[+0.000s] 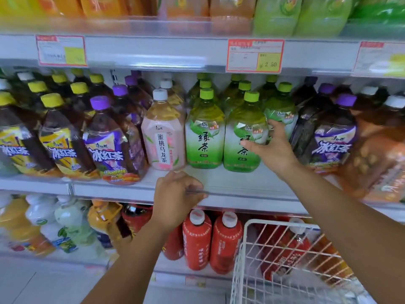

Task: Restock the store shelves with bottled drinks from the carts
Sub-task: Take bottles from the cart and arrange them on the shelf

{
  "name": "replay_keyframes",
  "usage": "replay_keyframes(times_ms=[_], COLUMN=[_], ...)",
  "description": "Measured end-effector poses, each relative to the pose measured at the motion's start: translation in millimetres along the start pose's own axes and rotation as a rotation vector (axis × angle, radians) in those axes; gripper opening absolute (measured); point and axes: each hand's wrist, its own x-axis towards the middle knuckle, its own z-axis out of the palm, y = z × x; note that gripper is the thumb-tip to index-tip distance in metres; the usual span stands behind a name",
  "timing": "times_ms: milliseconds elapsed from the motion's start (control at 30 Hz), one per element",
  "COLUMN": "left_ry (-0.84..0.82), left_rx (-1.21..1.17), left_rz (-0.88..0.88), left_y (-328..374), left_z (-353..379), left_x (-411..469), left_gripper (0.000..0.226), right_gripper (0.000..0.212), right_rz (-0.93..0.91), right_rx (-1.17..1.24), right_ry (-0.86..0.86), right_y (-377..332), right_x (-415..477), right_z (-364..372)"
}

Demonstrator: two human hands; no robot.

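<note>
Mid-shelf rows stand packed; your right hand (272, 151) wraps the upright green tea bottle (241, 118) from its right, seemingly gripping, while your left hand (175, 194) clasps the shelf edge (245, 194).

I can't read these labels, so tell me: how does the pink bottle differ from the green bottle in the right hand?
The pink bottle has a white cap; the green bottle has a green one. The pink bottle's label is pink, the green bottle's green and white. The right hand grips the green bottle, not the pink bottle. Both stand upright at the front of one shelf, alike in shape.
</note>
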Motion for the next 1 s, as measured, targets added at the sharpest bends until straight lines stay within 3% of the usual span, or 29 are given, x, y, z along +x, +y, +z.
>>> replay_keyframes(times_ms=[200,300,400,500,633,767,867,1000], left_ry=[-0.004,-0.009,0.015,0.028,-0.269,-0.612,-0.735,-0.829], left_rx=[-0.048,-0.006,0.042,-0.056,-0.283,-0.404,-0.480,-0.350], left_rz=[-0.020,-0.027,-0.065,0.036,0.218,0.374,0.394,0.399], left_y=[-1.7,1.8,7.7,35.8,92.2,139.5,154.4,149.6], left_z=[3.2,1.1,2.8,5.1,22.1,47.0,64.2,76.8], left_x=[1.6,1.3,-4.2,-18.5,-44.9,-75.3,-94.5,-103.5], left_gripper=[0.018,0.027,0.050,0.053,0.034,0.034,0.032,0.030], right_gripper=[0.092,0.099,0.080,0.048,0.030,0.033,0.044,0.056], right_rz=[-0.010,0.007,-0.017,-0.025,0.124,0.277,0.437,0.487], right_rx=[0.007,-0.099,-0.148,-0.263,-0.594,-0.780,-0.844,-1.067], right_ry=[-0.005,-0.113,-0.158,-0.286,-0.610,-0.867,-1.020,-1.048], right_y=[11.1,3.9,-1.5,-1.2,7.1,15.6,25.6,40.6], right_x=[3.8,-7.8,-41.8,-92.1,-154.1,-206.4,-237.1,-263.1], right_z=[6.5,-5.7,-39.7,-92.0,-160.0,-193.3,-196.9,-184.8])
